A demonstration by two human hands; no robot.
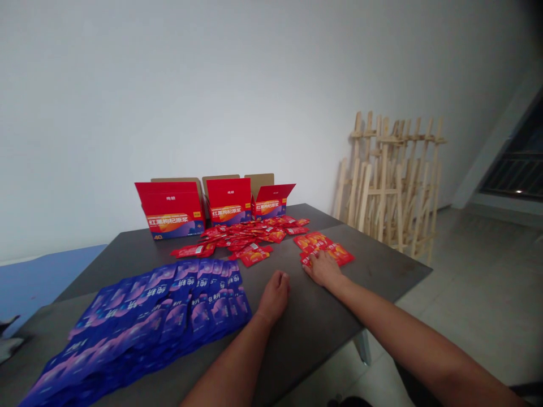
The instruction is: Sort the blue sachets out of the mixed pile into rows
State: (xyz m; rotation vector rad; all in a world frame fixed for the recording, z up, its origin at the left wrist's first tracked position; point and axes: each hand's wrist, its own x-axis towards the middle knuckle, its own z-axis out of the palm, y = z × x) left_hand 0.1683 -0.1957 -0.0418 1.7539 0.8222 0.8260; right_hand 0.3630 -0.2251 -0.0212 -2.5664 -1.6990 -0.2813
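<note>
Near the middle of the dark table (pixel 297 294), my left hand (pixel 275 295) rests with its fingers curled closed; whatever they hold, if anything, is hidden. To its right, my right hand (pixel 323 268) lies on the front edge of a small group of red packets (pixel 316 241), its fingers spread over them. Beyond my hands is a loose heap of red packets (pixel 246 234). Overlapping rows of blue packets (pixel 169 305) cover the table left of my left hand.
Three open red and blue boxes, left (pixel 173 212), middle (pixel 229 202) and right (pixel 271 203), stand along the back of the table by the wall. Wooden easels (pixel 386 181) lean behind the table's right side. A blue surface (pixel 59 277) lies beyond the left edge.
</note>
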